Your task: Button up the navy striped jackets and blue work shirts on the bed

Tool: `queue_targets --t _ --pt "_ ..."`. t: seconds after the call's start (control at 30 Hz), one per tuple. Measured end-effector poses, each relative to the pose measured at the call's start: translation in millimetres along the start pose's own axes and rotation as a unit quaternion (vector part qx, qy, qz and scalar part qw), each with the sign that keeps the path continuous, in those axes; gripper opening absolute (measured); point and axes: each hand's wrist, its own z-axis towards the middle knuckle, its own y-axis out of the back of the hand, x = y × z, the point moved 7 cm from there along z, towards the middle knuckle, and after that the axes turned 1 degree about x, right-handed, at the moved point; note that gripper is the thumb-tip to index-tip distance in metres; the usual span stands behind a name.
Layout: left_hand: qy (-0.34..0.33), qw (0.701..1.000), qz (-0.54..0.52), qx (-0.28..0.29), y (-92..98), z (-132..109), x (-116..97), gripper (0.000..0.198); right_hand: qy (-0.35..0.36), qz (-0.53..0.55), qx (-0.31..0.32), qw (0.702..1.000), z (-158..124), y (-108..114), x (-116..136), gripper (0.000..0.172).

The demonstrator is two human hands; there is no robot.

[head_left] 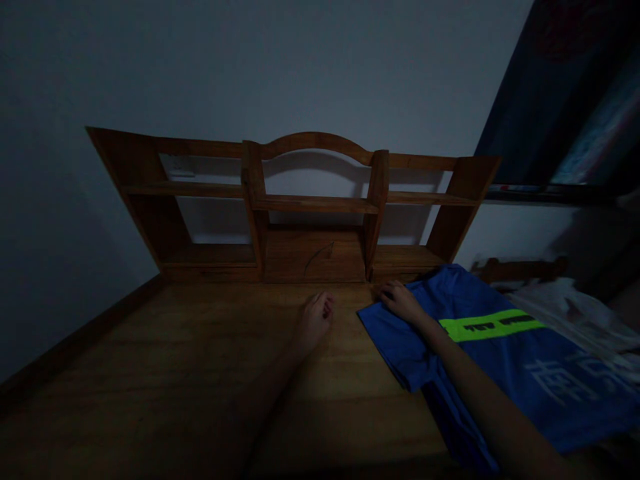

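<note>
A blue shirt (500,373) with a bright yellow-green band and pale lettering lies spread over the right side of the wooden desk (190,373). At the shirt's far left edge is my right hand (401,303), its fingers bent onto the cloth near the sleeve; the fingertips are dim. My left hand (317,317) is over the bare wood, left of the sleeve and apart from it. Its fingers are curled in, and nothing shows in them.
A wooden shelf unit (315,203) stands along the desk's back edge against a pale wall (310,67). White crumpled material (575,307) and a wooden chair back (525,269) are at the right. A dark window area (560,100) is above them. The room is dim.
</note>
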Motion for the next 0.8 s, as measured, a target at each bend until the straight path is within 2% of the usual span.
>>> queue_targets --t 0.47,0.8 --pt "-0.006 1.0 0.004 -0.007 -0.2 0.4 0.2 0.026 -0.003 0.002 0.002 1.0 0.4 0.1 -0.8 0.023" --pt "0.01 1.0 -0.007 -0.006 -4.2 1.3 9.0 0.031 -0.003 0.003 0.005 1.0 0.1 0.3 -0.8 0.022"
